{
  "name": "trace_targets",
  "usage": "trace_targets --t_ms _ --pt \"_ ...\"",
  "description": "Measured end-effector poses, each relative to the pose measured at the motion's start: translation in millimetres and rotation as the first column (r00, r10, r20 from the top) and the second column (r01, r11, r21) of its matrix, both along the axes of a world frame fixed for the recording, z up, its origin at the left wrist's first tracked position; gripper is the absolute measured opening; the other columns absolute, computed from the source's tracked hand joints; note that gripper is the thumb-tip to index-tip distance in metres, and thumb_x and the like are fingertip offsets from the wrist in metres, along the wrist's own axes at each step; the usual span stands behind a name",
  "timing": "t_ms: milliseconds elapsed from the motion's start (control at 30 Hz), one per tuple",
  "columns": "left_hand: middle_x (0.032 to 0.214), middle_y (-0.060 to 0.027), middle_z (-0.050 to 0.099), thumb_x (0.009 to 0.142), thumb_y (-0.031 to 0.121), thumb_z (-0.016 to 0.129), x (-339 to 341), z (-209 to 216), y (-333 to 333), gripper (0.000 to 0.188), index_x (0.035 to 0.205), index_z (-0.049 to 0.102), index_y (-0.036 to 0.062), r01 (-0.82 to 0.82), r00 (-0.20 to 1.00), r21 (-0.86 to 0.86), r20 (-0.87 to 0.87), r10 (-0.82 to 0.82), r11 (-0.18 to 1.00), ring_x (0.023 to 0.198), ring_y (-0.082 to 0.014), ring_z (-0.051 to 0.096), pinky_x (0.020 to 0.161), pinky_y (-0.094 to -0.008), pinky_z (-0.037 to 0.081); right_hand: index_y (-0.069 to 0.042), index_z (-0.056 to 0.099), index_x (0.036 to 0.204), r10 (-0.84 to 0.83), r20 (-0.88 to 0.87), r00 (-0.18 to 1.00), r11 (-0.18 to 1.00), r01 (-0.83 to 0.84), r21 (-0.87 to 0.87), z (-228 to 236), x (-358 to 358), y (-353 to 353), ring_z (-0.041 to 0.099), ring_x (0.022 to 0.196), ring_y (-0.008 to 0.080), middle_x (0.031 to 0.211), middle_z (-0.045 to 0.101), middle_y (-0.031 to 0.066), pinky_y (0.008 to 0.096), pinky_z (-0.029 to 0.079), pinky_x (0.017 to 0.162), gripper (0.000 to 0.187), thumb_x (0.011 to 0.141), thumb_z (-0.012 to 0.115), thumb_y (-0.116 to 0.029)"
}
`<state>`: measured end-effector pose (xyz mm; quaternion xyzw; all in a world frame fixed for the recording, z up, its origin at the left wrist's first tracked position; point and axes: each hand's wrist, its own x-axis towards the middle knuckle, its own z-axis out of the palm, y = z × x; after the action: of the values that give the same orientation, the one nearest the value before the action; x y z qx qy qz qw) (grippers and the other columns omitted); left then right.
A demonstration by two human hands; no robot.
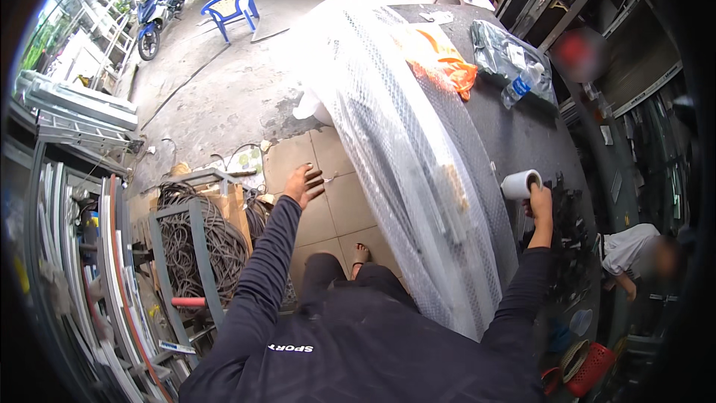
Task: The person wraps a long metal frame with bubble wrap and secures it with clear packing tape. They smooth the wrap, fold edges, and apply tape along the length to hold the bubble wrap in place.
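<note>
A white roll of plastic film (520, 185) with a brown core is gripped at its end by my right hand (540, 201), over the dark tabletop. Beside it, a long bundle (418, 157) in clear bubble wrap runs along the table from far to near, passing close to my body. Long straight pieces show faintly through the wrap. My left hand (303, 185) is held out over the tiled floor, to the left of the bundle. Its fingers are spread, and nothing is in it.
Orange plastic (440, 60), a water bottle (522, 86) and a grey plastic-covered package (501, 48) lie at the table's far end. Coiled cable (198, 227) sits in a metal frame on my left, near racked metal profiles (112, 254). Another person (630, 250) bends at the right.
</note>
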<state>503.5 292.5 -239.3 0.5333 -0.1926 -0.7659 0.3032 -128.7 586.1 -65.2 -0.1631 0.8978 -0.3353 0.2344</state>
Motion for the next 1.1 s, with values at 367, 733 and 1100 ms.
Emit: trace_targets --t_ms 367,733,1100 --pt "0.168 -0.0104 0.055 0.101 0.035 0.088 -27 -81 -418 0.09 0.172 0.035 0.0178 0.082 0.996 -0.237 0.058 -0.07 0.968 0.153 -0.0366 0.053 0.106 -0.0567 0.059 0.003 0.072 0.145 -0.42 -0.642 0.642 0.897 0.186 -0.402 105 184 -70 0.076 0.115 0.0248 0.125 0.08 0.0175 0.0388 0.059 0.103 0.042 0.115 0.076 -0.027" --pt "0.108 -0.0147 0.082 0.103 -0.01 0.07 8 29 -588 0.021 0.122 0.066 -0.0023 0.101 0.995 -0.612 0.046 -0.092 0.785 0.087 -0.0197 0.08 0.074 -0.0344 0.066 -0.005 0.082 0.127 0.341 -0.236 0.91 0.886 -0.395 -0.242 75 484 -503 0.071 0.125 0.0341 0.125 0.078 0.0133 0.0471 0.057 0.111 0.039 0.095 0.091 -0.025" --pt "0.089 -0.0046 0.075 0.1 -0.01 0.063 -10 156 -610 0.028 0.123 0.073 0.0025 0.4 0.905 -0.626 0.155 -0.396 0.67 0.051 -0.0098 0.063 0.042 -0.0304 0.048 -0.017 0.065 0.159 0.291 -0.121 0.949 0.933 -0.253 0.257 55 501 -536 0.053 0.153 0.0476 0.166 0.055 0.0225 0.0587 0.047 0.126 0.09 0.076 0.102 -0.022"
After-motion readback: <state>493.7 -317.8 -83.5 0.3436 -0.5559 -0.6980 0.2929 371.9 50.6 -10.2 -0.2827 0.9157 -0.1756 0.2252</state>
